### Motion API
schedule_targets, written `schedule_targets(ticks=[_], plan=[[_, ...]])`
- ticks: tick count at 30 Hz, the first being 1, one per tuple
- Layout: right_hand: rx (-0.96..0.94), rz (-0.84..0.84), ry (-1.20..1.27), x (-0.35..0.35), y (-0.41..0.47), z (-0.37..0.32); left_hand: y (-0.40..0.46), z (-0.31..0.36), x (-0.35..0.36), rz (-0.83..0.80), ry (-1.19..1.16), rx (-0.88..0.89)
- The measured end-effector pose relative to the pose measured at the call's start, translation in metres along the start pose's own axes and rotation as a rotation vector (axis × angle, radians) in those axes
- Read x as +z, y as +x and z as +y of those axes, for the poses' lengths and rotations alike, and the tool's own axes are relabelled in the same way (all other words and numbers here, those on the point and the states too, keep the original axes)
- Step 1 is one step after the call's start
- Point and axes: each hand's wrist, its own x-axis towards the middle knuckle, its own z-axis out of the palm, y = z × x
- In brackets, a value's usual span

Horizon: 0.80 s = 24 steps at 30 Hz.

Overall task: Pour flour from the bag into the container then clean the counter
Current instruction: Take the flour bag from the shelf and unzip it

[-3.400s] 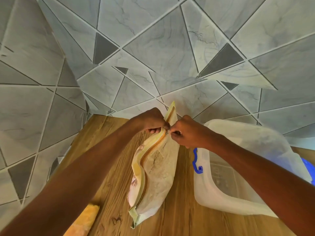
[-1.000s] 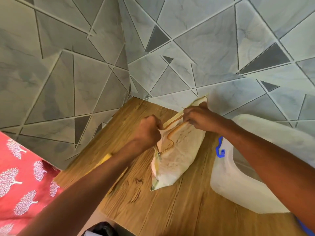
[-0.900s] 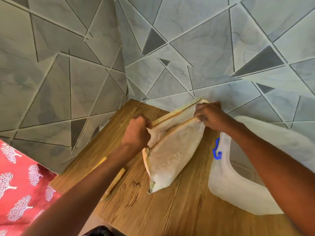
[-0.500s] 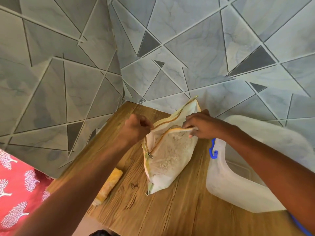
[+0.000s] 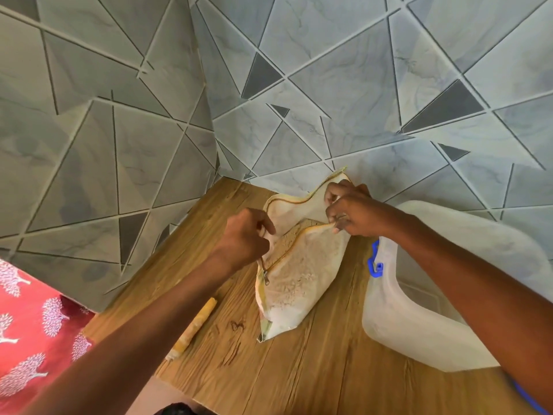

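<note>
A white zippered flour bag [image 5: 299,280] with yellow trim stands on the wooden counter [image 5: 314,369], its zipper undone and its mouth spread wide, flour showing inside. My left hand [image 5: 245,238] pinches the near left edge of the opening. My right hand [image 5: 350,211] grips the far right edge by the wall. A translucent plastic container [image 5: 398,330] with a blue latch [image 5: 374,260] stands just right of the bag; my right forearm crosses over it.
A rolled yellow cloth [image 5: 194,327] lies on the counter left of the bag. Grey tiled walls [image 5: 299,85] meet in a corner behind. A red patterned fabric [image 5: 33,319] hangs beyond the counter's left edge.
The zipper has been drawn down the bag since the first frame. My hands have pulled the two edges apart, so the mouth gapes wider and flour is exposed.
</note>
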Motion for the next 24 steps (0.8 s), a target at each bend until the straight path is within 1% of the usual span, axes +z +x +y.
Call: schedule_targets(ticks=[4, 7, 9, 12, 15, 17, 19, 21, 24], plan=[[-0.076, 0.026, -0.133, 0.006, 0.008, -0.015, -0.01, 0.002, 0.004, -0.084, 0.049, 0.076], [-0.094, 0.015, -0.157, 0.005, 0.017, -0.023, -0.014, 0.001, 0.004, -0.151, 0.092, 0.178], [-0.079, 0.001, -0.169, 0.003, 0.023, -0.024, -0.016, -0.002, 0.005, -0.164, 0.09, 0.183], [-0.068, 0.022, -0.152, 0.003, 0.027, -0.02, -0.024, -0.004, 0.006, -0.131, 0.024, 0.107], [-0.08, 0.035, -0.132, 0.007, 0.027, -0.015, -0.037, 0.001, 0.01, -0.146, -0.033, 0.068], [-0.084, 0.027, -0.12, 0.009, 0.027, -0.016, -0.043, 0.006, 0.014, -0.104, 0.106, 0.097], [-0.091, 0.016, -0.1, 0.009, 0.027, -0.02, -0.048, 0.008, 0.02, -0.026, 0.233, 0.148], [-0.134, -0.014, -0.104, 0.01, 0.028, -0.027, -0.052, 0.008, 0.025, 0.037, 0.213, 0.17], [-0.236, -0.028, -0.142, 0.018, 0.03, -0.041, -0.056, 0.005, 0.031, 0.05, 0.148, 0.216]])
